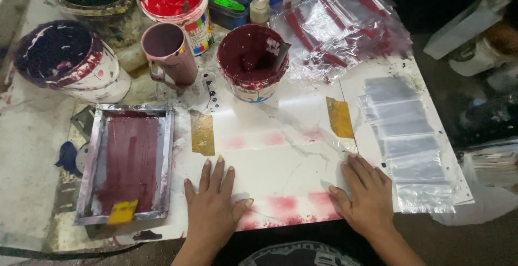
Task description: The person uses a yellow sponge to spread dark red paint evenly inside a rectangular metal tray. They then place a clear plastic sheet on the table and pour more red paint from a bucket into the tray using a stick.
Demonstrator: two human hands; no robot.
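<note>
We see left hand [211,206], right hand [367,193] spread flat (grip holding nothing) on clear plastic sheet [280,163], long axis 9-to-3 o'clock; right nearer bag row [407,142].

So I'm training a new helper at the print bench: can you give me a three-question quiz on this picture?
1. True or false: both hands lie flat on the white sheet.
2. Which tub stands nearest the pink mug: A maroon, B red, C dark green?
3. What lies in the framed screen at its near end?

Key: 1 true, left hand and right hand both lie flat. 2 B, the red tub. 3 a yellow scraper.
</note>
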